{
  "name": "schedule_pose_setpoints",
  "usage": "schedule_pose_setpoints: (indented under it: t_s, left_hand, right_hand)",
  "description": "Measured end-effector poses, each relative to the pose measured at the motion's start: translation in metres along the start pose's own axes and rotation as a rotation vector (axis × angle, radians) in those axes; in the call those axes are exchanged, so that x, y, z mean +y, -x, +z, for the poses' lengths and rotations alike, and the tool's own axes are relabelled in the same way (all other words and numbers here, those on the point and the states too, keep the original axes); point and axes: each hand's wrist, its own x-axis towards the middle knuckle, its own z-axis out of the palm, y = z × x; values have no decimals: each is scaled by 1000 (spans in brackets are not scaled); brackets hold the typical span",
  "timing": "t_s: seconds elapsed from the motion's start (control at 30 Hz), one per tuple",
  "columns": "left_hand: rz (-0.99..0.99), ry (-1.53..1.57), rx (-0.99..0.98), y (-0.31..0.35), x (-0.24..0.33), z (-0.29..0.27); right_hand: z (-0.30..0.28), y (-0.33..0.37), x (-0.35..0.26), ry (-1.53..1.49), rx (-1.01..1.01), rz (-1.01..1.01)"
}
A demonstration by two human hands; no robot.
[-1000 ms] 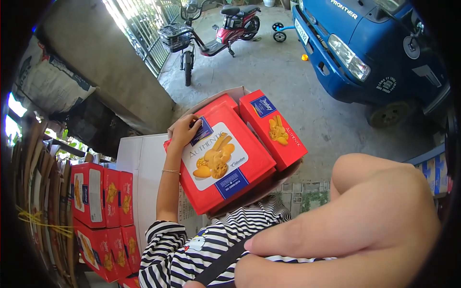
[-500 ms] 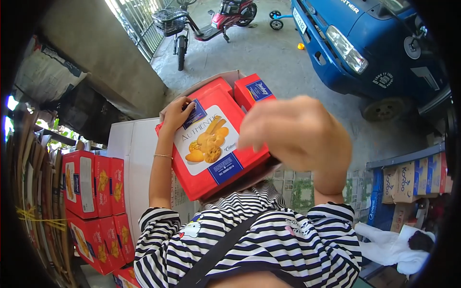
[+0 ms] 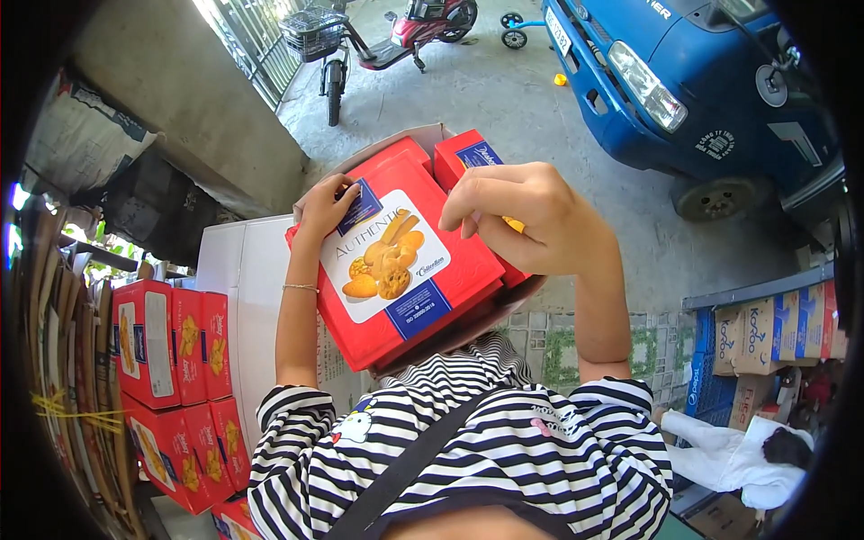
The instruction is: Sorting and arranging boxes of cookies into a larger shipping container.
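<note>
A large red cookie box (image 3: 396, 256), with a white panel picturing cookies, lies tilted in an open cardboard carton (image 3: 405, 135). My left hand (image 3: 328, 207) grips its far left corner with bent fingers. Above the box's right side hovers my right hand (image 3: 522, 216), apart from it. Its fingers are curled together in a pinch, and whether something small is between them I cannot make out. A second red box (image 3: 459, 153) stands in the carton beside the large one, partly hidden behind my right hand.
Stacked red cookie boxes (image 3: 171, 346) and flattened cardboard (image 3: 72, 360) stand at the left, by a white carton (image 3: 256, 261). At the right are a shelf (image 3: 765, 292) with packages and a white cloth (image 3: 720, 454). Farther off stand a blue truck (image 3: 648, 108) and an electric scooter (image 3: 387, 54).
My right hand, blurred before, has moved slightly down and back from over the box and now shows clearly in a pinch. My left hand stays at the box corner.
</note>
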Motion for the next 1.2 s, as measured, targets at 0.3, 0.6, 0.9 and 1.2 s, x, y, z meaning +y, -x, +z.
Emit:
schedule_pose_setpoints:
  t_s: [0.3, 0.6, 0.9, 1.2]
  left_hand:
    - [-31, -51, 22, 5, 3, -3]
    - [62, -15, 26, 1, -4, -5]
    - [88, -69, 159, 21, 10, -15]
    - [82, -21, 212, 25, -5, -9]
  right_hand:
    - [10, 22, 4, -23, -27, 176]
    - [12, 63, -3, -337, 241, 336]
    - [71, 165, 15, -464, 262, 841]
    - [147, 195, -4, -265, -40, 1206]
